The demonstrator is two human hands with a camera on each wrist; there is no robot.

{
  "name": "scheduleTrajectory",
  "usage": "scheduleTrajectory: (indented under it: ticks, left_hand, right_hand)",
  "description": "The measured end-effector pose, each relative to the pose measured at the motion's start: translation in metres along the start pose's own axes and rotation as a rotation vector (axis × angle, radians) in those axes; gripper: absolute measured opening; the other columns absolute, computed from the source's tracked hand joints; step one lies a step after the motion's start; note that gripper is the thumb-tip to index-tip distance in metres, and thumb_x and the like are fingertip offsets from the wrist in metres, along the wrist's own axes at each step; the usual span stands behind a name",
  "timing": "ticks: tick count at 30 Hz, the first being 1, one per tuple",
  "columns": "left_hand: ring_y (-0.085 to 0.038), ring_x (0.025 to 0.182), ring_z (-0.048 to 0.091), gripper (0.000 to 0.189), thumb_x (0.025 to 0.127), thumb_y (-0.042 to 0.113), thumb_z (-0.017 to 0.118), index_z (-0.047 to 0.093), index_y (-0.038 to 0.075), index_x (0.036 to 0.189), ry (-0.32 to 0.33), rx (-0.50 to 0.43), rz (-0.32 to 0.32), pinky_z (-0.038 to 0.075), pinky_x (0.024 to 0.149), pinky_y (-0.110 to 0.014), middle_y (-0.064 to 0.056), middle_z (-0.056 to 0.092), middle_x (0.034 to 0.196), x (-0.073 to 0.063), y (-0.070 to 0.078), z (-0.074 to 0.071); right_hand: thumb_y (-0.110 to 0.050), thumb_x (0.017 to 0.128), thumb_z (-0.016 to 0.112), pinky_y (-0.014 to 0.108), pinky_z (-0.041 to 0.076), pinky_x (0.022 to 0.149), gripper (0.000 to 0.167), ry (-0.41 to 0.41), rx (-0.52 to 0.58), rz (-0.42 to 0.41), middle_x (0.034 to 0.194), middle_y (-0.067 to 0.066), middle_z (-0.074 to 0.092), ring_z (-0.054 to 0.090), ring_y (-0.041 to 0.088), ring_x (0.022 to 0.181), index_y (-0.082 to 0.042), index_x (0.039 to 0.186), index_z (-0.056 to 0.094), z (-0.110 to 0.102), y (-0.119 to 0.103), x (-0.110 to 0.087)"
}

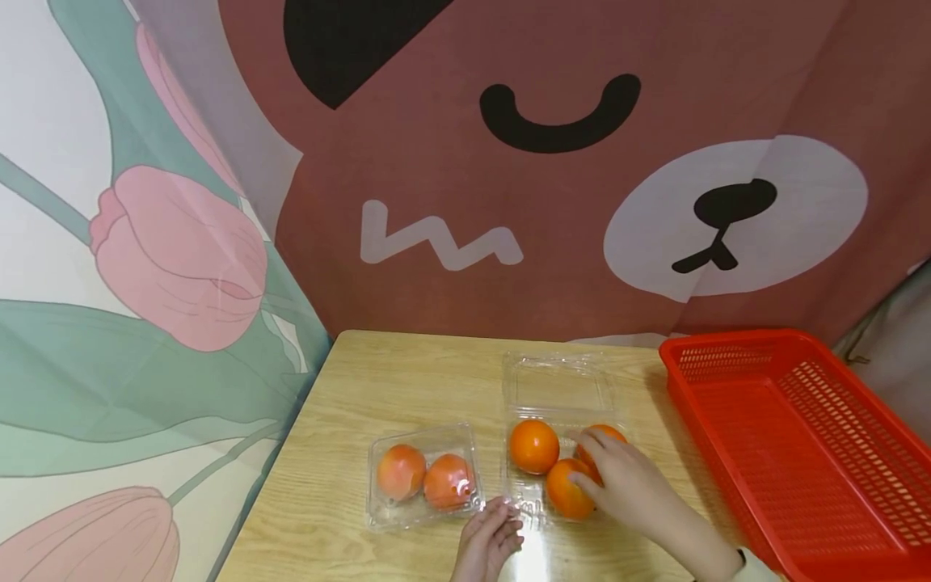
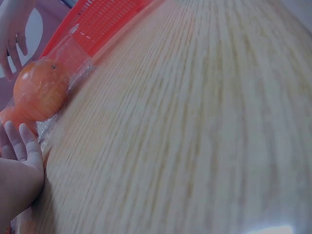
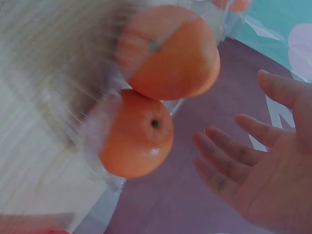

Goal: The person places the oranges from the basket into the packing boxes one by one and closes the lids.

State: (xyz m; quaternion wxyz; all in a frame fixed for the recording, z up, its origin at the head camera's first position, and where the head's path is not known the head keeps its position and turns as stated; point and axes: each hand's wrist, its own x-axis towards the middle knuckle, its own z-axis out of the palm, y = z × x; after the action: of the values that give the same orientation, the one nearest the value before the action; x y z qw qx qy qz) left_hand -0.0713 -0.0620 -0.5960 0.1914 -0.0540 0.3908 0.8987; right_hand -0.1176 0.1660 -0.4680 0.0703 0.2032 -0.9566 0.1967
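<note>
Three oranges sit in an open clear plastic clamshell box (image 1: 524,505) on the table: one orange (image 1: 534,446) at the left, another orange (image 1: 570,489) in front, and a third partly hidden by my right hand (image 1: 629,485). In the right wrist view that hand's fingers are spread, apart from the front orange (image 3: 173,53) and the orange (image 3: 136,134) beside it. My left hand (image 1: 489,537) is empty with relaxed fingers, close to the front corner of a second clear box (image 1: 378,513). Two pinkish-orange round fruits (image 1: 402,472) lie inside that second box.
A large red plastic basket (image 1: 800,493) stands at the right, with no contents showing. The open box's lid (image 1: 560,384) lies folded back toward the rear edge of the wooden table (image 1: 407,372). Behind hangs a curtain (image 1: 436,307) with a bear print.
</note>
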Motion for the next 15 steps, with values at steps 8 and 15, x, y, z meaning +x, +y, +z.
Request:
scheduleTrajectory:
  ticks: [8, 15]
  left_hand:
    - [-0.005, 0.088, 0.064, 0.016, 0.1, 0.012, 0.054, 0.066, 0.022, 0.102, -0.037, -0.001, 0.013, 0.055, 0.078, -0.023, 0.006, 0.066, 0.097, 0.001, -0.001, -0.002]
    - [-0.005, 0.086, 0.064, 0.014, 0.1, 0.014, 0.056, 0.067, 0.021, 0.101, -0.03, 0.012, 0.003, 0.055, 0.077, -0.022, 0.006, 0.066, 0.096, 0.001, 0.0, -0.001]
  right_hand:
    - [-0.027, 0.087, 0.077, 0.055, 0.05, 0.093, 0.047, 0.0, 0.049, 0.032, 0.122, 0.011, 0.066, 0.061, 0.035, 0.113, -0.006, 0.127, 0.064, -0.011, 0.003, 0.018]
    - [-0.024, 0.089, 0.076, 0.055, 0.051, 0.092, 0.042, 0.008, 0.044, 0.035, 0.12, 0.014, 0.067, 0.063, 0.036, 0.111, -0.004, 0.124, 0.065, -0.019, 0.01, 0.033]
